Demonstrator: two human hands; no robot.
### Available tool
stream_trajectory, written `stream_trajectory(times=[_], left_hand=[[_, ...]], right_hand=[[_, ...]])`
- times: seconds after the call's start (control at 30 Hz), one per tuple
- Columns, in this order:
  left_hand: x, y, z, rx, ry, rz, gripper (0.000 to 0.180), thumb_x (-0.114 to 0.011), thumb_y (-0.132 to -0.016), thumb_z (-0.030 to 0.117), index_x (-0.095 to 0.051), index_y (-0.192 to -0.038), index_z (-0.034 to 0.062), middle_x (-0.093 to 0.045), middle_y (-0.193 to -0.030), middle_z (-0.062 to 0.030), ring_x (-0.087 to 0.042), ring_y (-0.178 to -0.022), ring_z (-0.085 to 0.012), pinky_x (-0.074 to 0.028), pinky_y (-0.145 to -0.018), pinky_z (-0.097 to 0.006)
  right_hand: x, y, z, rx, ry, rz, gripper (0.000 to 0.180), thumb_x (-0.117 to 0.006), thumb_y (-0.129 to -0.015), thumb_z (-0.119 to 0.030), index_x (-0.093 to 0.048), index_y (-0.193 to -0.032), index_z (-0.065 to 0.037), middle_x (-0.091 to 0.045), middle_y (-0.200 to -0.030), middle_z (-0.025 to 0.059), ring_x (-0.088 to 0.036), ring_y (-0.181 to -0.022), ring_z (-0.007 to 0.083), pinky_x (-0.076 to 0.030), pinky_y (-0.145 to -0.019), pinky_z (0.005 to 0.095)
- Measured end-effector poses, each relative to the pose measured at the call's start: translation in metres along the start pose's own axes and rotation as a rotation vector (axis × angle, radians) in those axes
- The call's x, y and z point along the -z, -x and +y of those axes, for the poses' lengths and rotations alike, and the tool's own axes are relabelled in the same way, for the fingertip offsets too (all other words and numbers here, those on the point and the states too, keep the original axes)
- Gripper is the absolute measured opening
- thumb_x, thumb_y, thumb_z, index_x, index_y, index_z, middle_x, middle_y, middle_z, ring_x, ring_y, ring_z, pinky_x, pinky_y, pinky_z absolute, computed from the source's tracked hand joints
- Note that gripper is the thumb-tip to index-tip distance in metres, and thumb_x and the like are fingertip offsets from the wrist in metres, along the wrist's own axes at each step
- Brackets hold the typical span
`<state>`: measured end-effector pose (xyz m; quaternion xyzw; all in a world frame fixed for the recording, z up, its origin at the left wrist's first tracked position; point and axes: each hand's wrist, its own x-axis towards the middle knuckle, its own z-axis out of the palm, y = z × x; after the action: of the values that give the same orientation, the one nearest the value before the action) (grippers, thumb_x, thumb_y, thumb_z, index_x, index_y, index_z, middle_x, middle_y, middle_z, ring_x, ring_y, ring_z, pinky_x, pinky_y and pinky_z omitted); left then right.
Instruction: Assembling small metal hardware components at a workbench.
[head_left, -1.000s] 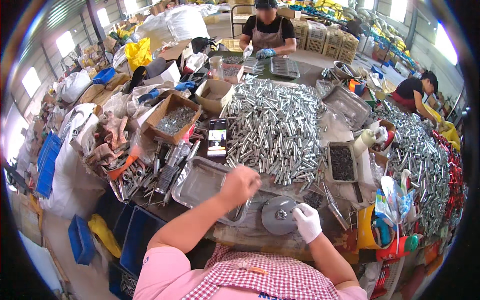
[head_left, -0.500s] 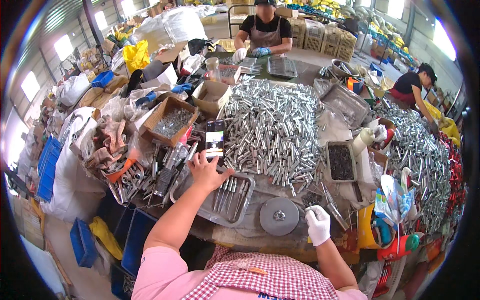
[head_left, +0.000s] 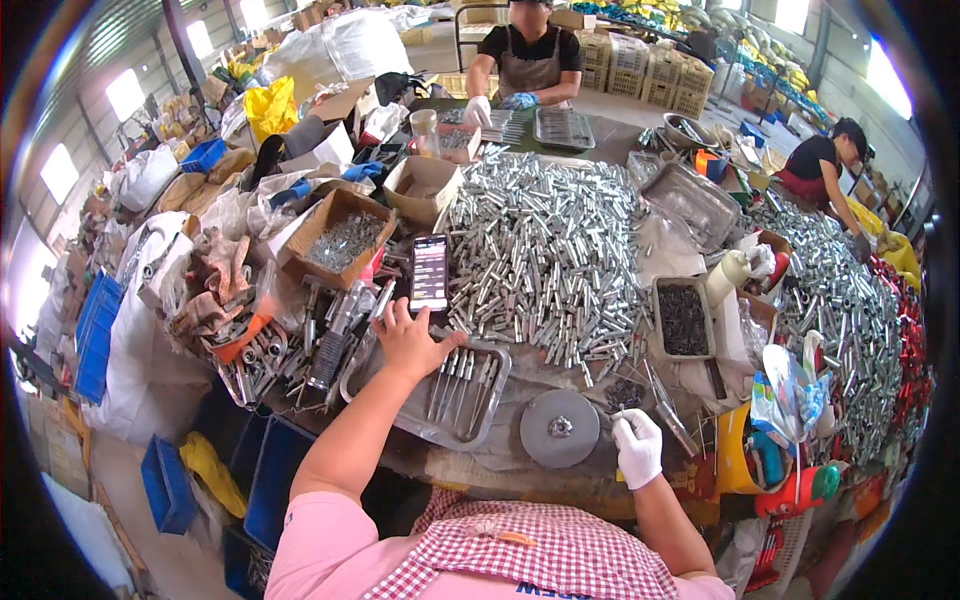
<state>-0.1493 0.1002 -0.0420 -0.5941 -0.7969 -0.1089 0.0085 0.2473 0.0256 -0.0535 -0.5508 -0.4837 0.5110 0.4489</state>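
Under the bare left hand (head_left: 408,340) lies a dull grey metal tray (head_left: 400,415); beside the white cloth-gloved right hand (head_left: 638,447), a matt metal disc (head_left: 560,428); beyond, shiny metal tubes (head_left: 545,250).

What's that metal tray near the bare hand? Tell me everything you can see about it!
The tray is shallow, rectangular, with rounded corners, and looks like dull grey metal. It lies flat on the table's near edge, slightly skewed. Several bolts lie side by side in its right half. The left hand rests over its far rim, below a phone. A grey disc sits just to its right.
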Motion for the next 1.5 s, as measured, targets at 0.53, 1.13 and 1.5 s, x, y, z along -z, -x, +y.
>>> stream_trajectory(times=[0.53,1.13,1.5], left_hand=[[-0.001,-0.005,0.002,-0.009,-0.01,0.005,0.098,-0.048,-0.073,0.087,-0.062,-0.127,0.0055,-0.035,-0.144,-0.0221,-0.022,-0.139,-0.0405,-0.012,-0.109,-0.072],[0.281,0.131,0.206,-1.238,3.332,-0.751,0.067,-0.058,-0.089,0.064,-0.044,-0.12,0.0057,-0.047,-0.098,-0.0095,-0.054,-0.083,-0.0195,-0.056,-0.073,-0.046],[0.277,0.135,0.188,-1.111,3.226,-0.593,0.059,-0.058,-0.091,0.059,-0.044,-0.116,0.0072,-0.046,-0.096,-0.0079,-0.051,-0.081,-0.0191,-0.055,-0.073,-0.045]], right_hand=[[0.003,0.002,0.007,-0.007,-0.004,0.018,0.007,-0.062,-0.089,-0.004,-0.066,-0.092,0.0,-0.057,-0.073,-0.0043,-0.047,-0.064,0.0024,-0.038,-0.057,0.0201],[0.002,-0.006,0.027,0.097,0.046,0.014,0.009,-0.058,-0.09,-0.003,-0.065,-0.093,0.001,-0.06,-0.077,-0.001,-0.053,-0.071,0.006,-0.043,-0.063,0.0224],[-0.006,-0.005,0.022,0.078,0.103,-0.038,0.009,-0.059,-0.09,-0.005,-0.065,-0.092,0.002,-0.059,-0.076,-0.0014,-0.051,-0.07,0.0061,-0.042,-0.063,0.0222]])
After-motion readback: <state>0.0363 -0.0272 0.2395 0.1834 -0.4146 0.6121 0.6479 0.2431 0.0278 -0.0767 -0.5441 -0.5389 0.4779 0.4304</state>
